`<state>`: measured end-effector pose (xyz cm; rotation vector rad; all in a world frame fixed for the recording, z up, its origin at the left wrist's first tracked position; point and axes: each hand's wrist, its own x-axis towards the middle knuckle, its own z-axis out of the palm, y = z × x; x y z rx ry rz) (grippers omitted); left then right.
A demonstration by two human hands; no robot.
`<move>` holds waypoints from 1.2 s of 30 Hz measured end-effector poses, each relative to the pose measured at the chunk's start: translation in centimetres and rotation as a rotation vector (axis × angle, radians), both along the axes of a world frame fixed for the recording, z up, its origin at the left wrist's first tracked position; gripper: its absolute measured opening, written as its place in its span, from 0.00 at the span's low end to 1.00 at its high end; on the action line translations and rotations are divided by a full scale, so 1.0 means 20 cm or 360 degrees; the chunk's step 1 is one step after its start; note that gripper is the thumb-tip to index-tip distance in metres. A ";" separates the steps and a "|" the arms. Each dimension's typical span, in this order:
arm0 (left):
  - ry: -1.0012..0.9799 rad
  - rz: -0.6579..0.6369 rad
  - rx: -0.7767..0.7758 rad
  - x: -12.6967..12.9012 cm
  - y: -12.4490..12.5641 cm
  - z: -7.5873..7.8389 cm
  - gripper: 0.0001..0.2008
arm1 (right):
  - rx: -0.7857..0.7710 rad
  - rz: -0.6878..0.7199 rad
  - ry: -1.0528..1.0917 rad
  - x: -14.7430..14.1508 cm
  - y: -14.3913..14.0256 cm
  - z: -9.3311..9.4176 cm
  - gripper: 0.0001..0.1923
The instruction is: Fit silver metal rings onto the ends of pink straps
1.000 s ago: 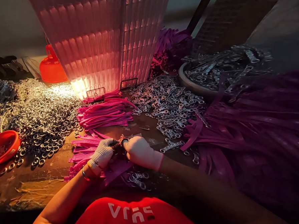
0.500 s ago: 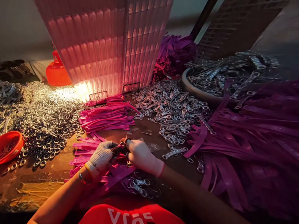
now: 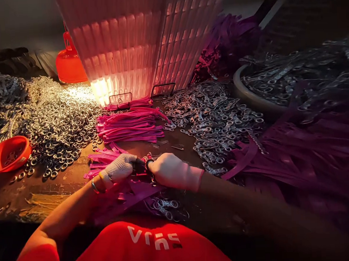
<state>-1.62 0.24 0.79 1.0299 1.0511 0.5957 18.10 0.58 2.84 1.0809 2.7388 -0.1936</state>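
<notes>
My left hand (image 3: 120, 168), in a pale dotted glove with dark fingertips, is closed on a magenta strap (image 3: 140, 172). Close against it, my right hand (image 3: 170, 170), also gloved, grips the same strap with its fingers curled and the knuckles up. A small shiny metal piece (image 3: 149, 157) shows at the right fingertips; its exact shape is hard to make out. Loose magenta straps (image 3: 131, 197) lie spread beneath both hands. Several metal clasps with ringed ends (image 3: 166, 205) rest just below the right hand.
Behind the hands lies a stack of magenta straps (image 3: 127, 127). Metal rings (image 3: 60, 132) pile up at left by a red bowl (image 3: 26, 148); metal clasps (image 3: 221, 124) heap at right by a full basin (image 3: 248, 93). A red lamp (image 3: 70, 66) hangs beside a translucent ribbed panel (image 3: 123, 51).
The view has shifted, so the bench appears higher and farther right. My right hand has turned more level, its wrist out to the right. Both hands keep together at the strap.
</notes>
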 end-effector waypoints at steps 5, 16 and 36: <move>0.0245 -0.0084 0.0297 -0.22 0.05 0.23 0.13 | -0.0456 -0.0246 0.0707 0.07 -0.02 0.02 0.06; -0.1494 0.1143 -0.0663 -0.21 -0.21 0.16 0.15 | -0.0748 -0.0666 0.1390 0.10 -0.21 -0.07 0.28; -0.0447 0.0970 -0.0045 -0.48 -0.44 0.04 0.06 | 0.0351 -0.1459 -0.0540 0.71 0.05 -0.41 0.16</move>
